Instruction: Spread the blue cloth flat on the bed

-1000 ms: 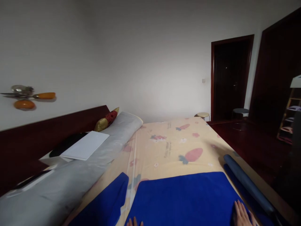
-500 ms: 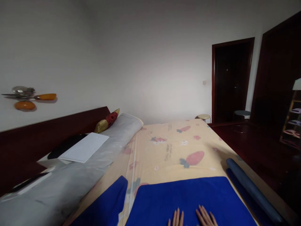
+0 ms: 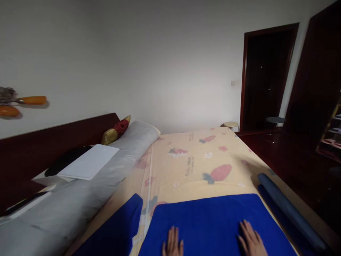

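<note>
A bright blue towel (image 3: 210, 220) lies flat on the yellow bed sheet (image 3: 191, 167), which is printed with carrots. My left hand (image 3: 173, 243) rests palm down on the towel near the bottom edge, fingers together and flat. My right hand (image 3: 250, 241) lies flat on the towel further right, fingers slightly apart. Neither hand holds anything. A second blue cloth (image 3: 117, 231) lies to the left of the towel.
A grey rolled bolster (image 3: 87, 195) runs along the dark headboard (image 3: 53, 142), with a white board (image 3: 89, 165) and a red-gold cushion (image 3: 115, 129) on it. A blue-grey roll (image 3: 287, 209) lies at the bed's right edge. Beyond are stools (image 3: 230, 125) and a dark doorway (image 3: 266, 74).
My hands came together at the towel's middle half a second ago, then spread apart across it. The view shifted slightly to the right.
</note>
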The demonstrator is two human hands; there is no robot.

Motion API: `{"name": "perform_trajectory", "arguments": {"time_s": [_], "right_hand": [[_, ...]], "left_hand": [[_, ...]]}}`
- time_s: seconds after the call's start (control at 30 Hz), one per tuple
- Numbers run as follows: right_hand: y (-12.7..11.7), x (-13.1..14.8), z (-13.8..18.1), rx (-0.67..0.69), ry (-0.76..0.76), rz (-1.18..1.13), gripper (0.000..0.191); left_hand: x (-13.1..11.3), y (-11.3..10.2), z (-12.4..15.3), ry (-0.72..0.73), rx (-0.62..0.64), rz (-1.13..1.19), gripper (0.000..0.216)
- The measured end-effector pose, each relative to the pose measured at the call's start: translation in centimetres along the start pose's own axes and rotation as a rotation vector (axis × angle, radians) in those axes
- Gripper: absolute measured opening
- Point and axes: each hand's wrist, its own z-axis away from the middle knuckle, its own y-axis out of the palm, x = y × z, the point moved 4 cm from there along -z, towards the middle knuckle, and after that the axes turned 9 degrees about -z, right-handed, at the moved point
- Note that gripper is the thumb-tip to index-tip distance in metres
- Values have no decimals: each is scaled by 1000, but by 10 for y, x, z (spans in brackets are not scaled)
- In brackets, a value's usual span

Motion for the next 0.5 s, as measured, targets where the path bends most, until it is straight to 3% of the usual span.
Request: {"name": "perform_trajectory", "arguments": {"time_s": [0.13,0.23,0.33,0.4,0.5], "right_hand": [[45,102,-25,330,-274,-122,50],[54,119,-45,358,-389,-134,53],[39,81,-75,307,-350,-73,55],[21,34,-96,234,-230,4,56],[-11,-40,-117,64,-43,145,61]], "left_hand": [[-108,12,7,420,111,258,51],[-135,8,-6,503,107,336,53],[-112,-1,-41,461,81,269,52],[-74,-4,-71,352,58,159,52],[-6,-4,-107,66,-7,-3,56]]}}
